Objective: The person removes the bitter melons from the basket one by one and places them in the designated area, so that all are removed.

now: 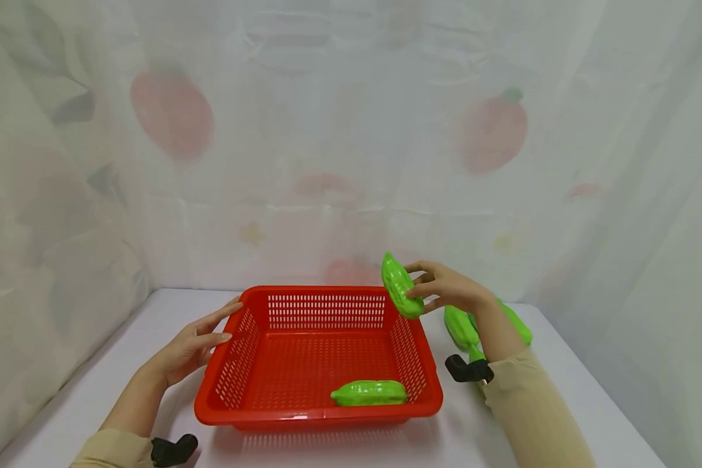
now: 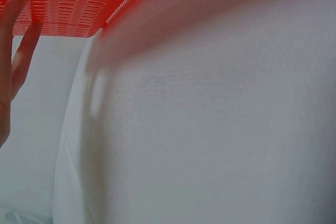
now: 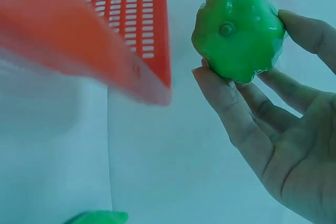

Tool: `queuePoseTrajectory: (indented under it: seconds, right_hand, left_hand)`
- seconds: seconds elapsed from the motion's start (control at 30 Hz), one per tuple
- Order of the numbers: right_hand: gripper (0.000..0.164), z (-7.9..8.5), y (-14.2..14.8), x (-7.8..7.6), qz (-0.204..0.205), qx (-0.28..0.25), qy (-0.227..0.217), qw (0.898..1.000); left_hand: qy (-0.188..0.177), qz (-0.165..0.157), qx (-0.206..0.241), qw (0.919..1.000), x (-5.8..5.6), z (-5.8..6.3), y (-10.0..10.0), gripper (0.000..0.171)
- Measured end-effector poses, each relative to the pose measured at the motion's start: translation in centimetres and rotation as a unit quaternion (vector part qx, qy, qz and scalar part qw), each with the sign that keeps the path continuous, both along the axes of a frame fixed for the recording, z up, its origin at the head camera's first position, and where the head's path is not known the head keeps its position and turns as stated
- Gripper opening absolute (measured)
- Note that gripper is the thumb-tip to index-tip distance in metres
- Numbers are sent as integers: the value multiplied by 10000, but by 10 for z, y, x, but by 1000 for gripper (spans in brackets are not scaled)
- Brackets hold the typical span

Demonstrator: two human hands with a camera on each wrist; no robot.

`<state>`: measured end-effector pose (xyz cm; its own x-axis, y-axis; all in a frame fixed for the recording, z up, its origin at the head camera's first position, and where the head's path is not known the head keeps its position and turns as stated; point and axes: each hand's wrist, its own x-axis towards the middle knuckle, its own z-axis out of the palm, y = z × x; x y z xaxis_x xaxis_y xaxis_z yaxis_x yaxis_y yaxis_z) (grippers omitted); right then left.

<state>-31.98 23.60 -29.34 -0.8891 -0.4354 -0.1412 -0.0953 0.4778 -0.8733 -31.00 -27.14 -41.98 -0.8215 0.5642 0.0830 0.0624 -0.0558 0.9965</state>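
My right hand (image 1: 450,286) pinches a bright green bitter melon (image 1: 399,286) between thumb and fingers, raised above the right rim of a red plastic basket (image 1: 327,414). In the right wrist view the bitter melon (image 3: 239,35) shows end-on, round and ribbed, with the fingertips on its sides. Another bitter melon (image 1: 370,393) lies inside the basket, along its near wall at the right. My left hand (image 1: 190,344) rests its fingers on the basket's left rim. From the left wrist, two extended fingers (image 2: 23,51) appear against the slotted wall.
To the right of the basket, more green vegetables (image 1: 461,327) lie on the white table (image 1: 567,390), partly hidden behind my right forearm. A pale curtain (image 1: 327,149) with faded fruit prints hangs behind the table and along both sides.
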Motion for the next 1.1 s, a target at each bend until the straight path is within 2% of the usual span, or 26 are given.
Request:
queuePoseTrajectory:
  seconds: [0.33, 0.67, 1.1]
  right_hand:
    - [65, -6, 30, 9, -273, 232, -70, 9993]
    - [71, -6, 63, 20, -253, 382, -53, 9989]
    - [73, -3, 95, 31, -434, 519, -95, 9977]
  left_hand:
    - [11, -48, -2, 10000, -2, -1, 0, 60]
    - [7, 3, -14, 10000, -1, -1, 0, 60]
    - [-48, 115, -79, 9999, 1, 1, 1, 62]
